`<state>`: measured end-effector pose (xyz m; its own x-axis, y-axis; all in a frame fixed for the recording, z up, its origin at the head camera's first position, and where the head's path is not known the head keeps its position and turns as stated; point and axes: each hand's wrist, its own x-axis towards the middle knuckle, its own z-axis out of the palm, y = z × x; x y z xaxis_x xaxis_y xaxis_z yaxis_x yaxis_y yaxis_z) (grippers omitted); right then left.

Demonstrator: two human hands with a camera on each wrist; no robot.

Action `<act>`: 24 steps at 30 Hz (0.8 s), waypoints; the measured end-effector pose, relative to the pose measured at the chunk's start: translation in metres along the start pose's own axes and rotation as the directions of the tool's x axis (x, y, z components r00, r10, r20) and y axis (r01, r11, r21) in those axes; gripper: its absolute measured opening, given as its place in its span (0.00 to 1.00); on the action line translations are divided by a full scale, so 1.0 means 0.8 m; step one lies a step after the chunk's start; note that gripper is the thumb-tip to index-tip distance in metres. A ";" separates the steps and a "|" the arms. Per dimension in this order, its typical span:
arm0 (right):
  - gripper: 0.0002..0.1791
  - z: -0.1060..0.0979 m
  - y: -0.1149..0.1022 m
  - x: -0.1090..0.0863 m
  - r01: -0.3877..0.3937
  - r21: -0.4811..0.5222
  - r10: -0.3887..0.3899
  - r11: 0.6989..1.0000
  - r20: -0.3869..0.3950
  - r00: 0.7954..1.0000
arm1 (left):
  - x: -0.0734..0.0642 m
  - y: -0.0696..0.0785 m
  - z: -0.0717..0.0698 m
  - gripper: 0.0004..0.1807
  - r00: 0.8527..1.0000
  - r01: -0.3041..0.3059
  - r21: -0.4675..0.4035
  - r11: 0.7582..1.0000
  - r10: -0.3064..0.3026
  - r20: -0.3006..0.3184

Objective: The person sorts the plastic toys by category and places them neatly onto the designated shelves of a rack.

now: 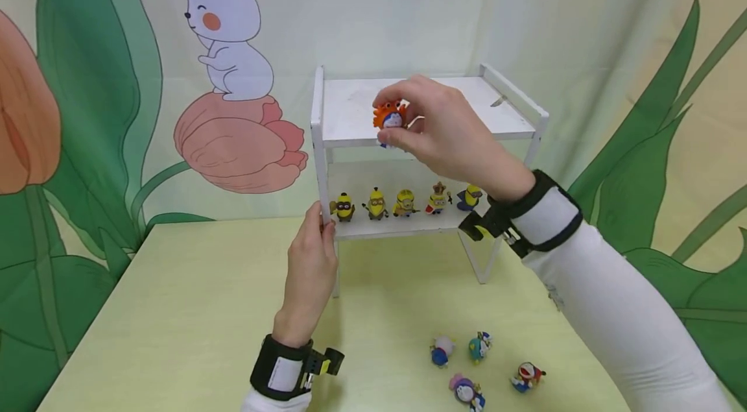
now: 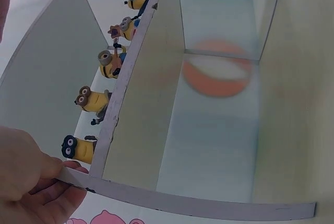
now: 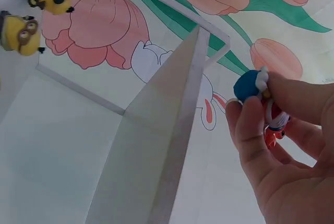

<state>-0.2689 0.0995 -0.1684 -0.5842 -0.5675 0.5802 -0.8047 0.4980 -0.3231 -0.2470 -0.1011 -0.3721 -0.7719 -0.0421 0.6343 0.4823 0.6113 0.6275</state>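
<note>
My right hand [image 1: 446,130] pinches a small toy figurine [image 1: 389,116] between thumb and fingers, in front of the upper board's front edge. The figurine has an orange crab-like top with eyes and a white and blue part; its blue base [image 3: 246,85] shows in the right wrist view. With thumb and fingers around it, my left hand [image 1: 307,266] grips the front left post of a white two-tier shelf [image 1: 356,97]. On the lower tier several yellow minion figurines [image 1: 404,203] stand in a row, the nearest one [image 2: 78,149] close to the left fingertips.
Several small figurines lie on the yellow-green table [image 1: 204,308] at the front right, among them a red and blue one [image 1: 528,377] and a teal one [image 1: 480,347]. Raised side rails [image 1: 513,95] edge the upper tier. A printed curtain [image 1: 373,16] hangs behind.
</note>
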 end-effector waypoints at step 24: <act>0.16 0.035 0.010 0.115 -0.259 -0.189 0.292 0.947 0.174 0.940 | 0.000 0.001 -0.001 0.18 1.000 0.010 -0.002 1.000 -0.010 -0.001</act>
<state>-0.3317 0.0328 -0.1385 -0.8028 -0.5023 0.3212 -0.5908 0.7428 -0.3151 -0.2462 -0.1013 -0.3715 -0.7765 -0.0486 0.6282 0.4753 0.6094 0.6346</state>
